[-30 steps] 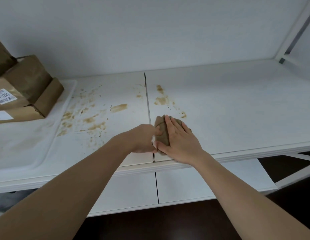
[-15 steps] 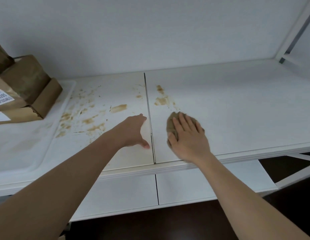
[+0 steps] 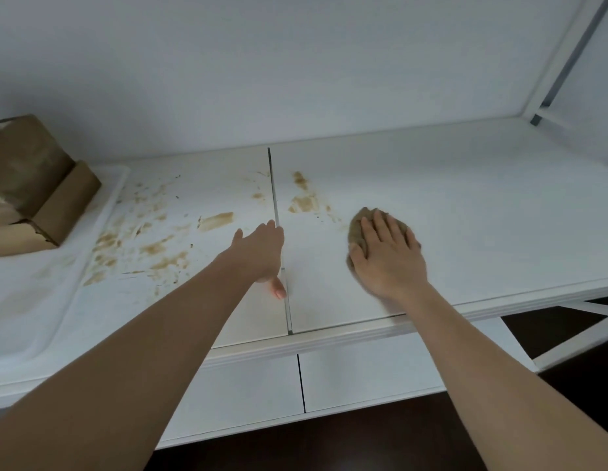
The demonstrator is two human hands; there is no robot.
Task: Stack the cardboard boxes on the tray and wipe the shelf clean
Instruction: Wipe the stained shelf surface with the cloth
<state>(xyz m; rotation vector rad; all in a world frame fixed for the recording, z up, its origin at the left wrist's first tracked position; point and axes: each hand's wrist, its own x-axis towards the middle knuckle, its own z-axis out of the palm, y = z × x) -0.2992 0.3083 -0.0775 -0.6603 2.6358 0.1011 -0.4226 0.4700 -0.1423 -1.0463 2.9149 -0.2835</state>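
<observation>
The flat white shelf is made of two panels that meet at a dark seam running from the back wall to the front edge; every place below is given from that seam.

To the right of the seam, about halfway between the wall and the front edge, lies a crumpled brown wiping cloth. The right hand rests flat on top of it, palm down, fingers straight and slightly spread, pointing towards the wall. The grip here is a flat press, not a pinch: the cloth lies under the palm and fingers, showing only past the fingertips and along the side facing the seam.

The left hand lies just left of the seam, its fingers straight and close together, reaching towards the wall, the thumb pointing back towards the front edge and almost touching the seam. It holds nothing; whether the palm touches the shelf I cannot tell.

Brown smeared stains cover the panel left of the seam, from near the left hand out to the far left, with one broad streak just beyond the fingertips. A smaller patch of stains lies just right of the seam, between it and the cloth, nearer the wall.

Far left of the seam sits a shallow white plastic tray with a raised rim, and on it stand stacked brown cardboard boxes, cut off by the picture edge.
</observation>
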